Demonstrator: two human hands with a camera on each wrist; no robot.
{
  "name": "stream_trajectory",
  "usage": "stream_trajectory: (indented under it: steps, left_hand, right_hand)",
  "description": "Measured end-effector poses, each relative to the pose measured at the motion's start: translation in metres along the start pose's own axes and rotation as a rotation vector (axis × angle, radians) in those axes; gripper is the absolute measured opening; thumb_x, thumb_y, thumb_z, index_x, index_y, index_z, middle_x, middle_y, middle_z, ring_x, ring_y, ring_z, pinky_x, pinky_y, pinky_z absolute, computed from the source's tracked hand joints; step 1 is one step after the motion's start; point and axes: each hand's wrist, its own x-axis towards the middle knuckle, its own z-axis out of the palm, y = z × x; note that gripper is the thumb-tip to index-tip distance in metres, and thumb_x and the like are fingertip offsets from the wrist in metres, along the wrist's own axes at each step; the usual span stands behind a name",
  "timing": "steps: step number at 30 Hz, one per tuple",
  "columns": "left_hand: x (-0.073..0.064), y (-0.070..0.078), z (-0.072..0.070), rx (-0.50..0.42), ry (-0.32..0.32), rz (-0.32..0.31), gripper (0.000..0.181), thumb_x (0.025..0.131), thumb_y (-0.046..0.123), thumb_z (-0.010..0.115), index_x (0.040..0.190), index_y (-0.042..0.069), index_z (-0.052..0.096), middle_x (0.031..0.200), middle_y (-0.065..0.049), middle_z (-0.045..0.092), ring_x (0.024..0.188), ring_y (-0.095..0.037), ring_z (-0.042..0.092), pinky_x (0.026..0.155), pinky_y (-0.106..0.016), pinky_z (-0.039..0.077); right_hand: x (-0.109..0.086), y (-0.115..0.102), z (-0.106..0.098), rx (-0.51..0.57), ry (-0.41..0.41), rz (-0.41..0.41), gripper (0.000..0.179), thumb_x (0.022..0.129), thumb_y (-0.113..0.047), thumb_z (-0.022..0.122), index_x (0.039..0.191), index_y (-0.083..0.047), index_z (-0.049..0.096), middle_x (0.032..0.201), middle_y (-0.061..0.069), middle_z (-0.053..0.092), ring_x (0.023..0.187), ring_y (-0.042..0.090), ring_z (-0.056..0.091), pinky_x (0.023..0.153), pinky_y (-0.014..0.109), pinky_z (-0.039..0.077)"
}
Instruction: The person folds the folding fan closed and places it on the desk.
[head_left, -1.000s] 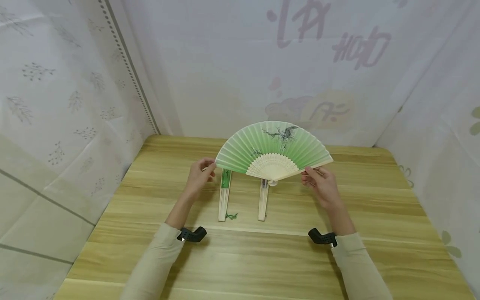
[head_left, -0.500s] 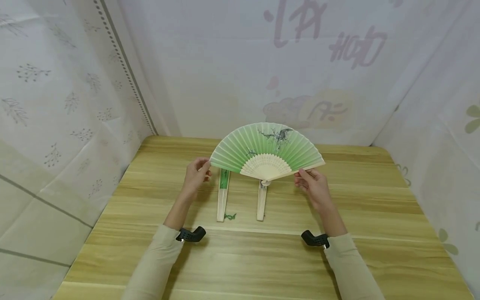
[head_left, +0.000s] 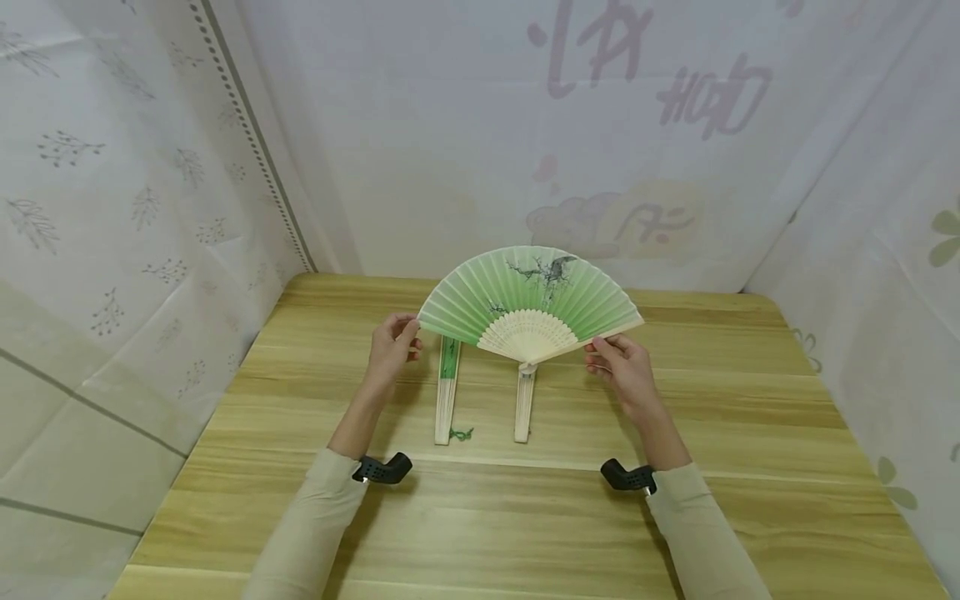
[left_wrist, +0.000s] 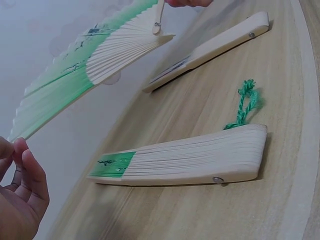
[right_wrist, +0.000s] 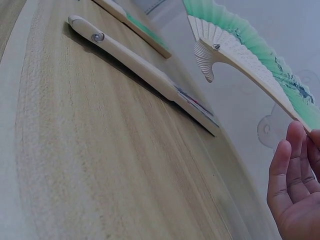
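A green folding fan, painted with a dark branch and bird, is spread wide above the table. My left hand pinches its left end between thumb and fingertips. On the other side my right hand pinches the right guard stick. The right wrist view shows the fan's rivet and curved rib ends hanging free of that hand. Below lies a folded fan with a green band and a green cord loop. To its right lies another folded fan, its upper part hidden behind the spread one.
Both folded fans rest on a wood-grain table. A printed white cloth hangs behind its far edge, with more patterned cloth at the left and right sides. Each wrist wears a black device.
The spread fan and my right hand have shifted slightly left in the head view, partly with the camera's own motion. Both hands keep their hold, and the folded fans stay put.
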Motion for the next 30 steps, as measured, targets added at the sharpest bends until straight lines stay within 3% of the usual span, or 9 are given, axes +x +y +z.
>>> stream_trajectory:
  steps: [6,9,14,22,30]
  left_hand:
    - [0.001,0.002,0.000,0.005,-0.004,0.012,0.028,0.108,0.017,0.053,0.129,-0.002,0.055,0.113,-0.014,0.057,0.081,-0.019,0.056,0.067,-0.025,0.054]
    - [0.003,0.003,0.001,0.001,-0.006,0.014,0.029,0.108,0.018,0.053,0.129,-0.002,0.055,0.116,-0.018,0.056,0.080,-0.017,0.056,0.067,-0.024,0.054]
    - [0.006,0.007,0.003,-0.010,-0.004,0.014,0.028,0.108,0.017,0.053,0.128,-0.002,0.055,0.120,-0.025,0.054,0.078,-0.013,0.056,0.067,-0.024,0.054]
    - [0.009,0.016,0.009,-0.021,-0.004,0.042,0.025,0.108,0.014,0.054,0.126,-0.003,0.057,0.104,-0.009,0.057,0.075,-0.012,0.056,0.065,-0.022,0.054]
    - [0.010,0.019,0.012,-0.016,-0.010,0.050,0.026,0.108,0.014,0.053,0.127,-0.003,0.057,0.114,-0.021,0.057,0.076,-0.012,0.056,0.065,-0.021,0.053]
  right_hand:
    - [0.000,0.001,0.002,-0.009,0.002,-0.009,0.021,0.103,-0.017,0.065,0.107,0.002,0.058,0.099,0.012,0.069,0.082,0.016,0.067,0.075,0.028,0.058]
    - [-0.001,0.001,0.002,-0.007,0.002,-0.011,0.023,0.102,-0.018,0.066,0.107,0.003,0.058,0.102,0.015,0.068,0.083,0.017,0.068,0.075,0.028,0.059]
    - [-0.001,0.002,0.004,-0.020,0.001,-0.013,0.023,0.102,-0.019,0.066,0.108,0.002,0.059,0.098,0.010,0.068,0.085,0.020,0.068,0.076,0.029,0.059]
    - [0.000,0.001,0.005,-0.040,0.004,-0.033,0.023,0.102,-0.018,0.066,0.106,0.003,0.060,0.102,0.018,0.068,0.084,0.022,0.069,0.074,0.029,0.059]
    - [0.000,0.001,0.008,-0.056,0.000,-0.036,0.021,0.103,-0.015,0.064,0.108,0.005,0.060,0.095,0.008,0.069,0.080,0.016,0.069,0.073,0.028,0.059]
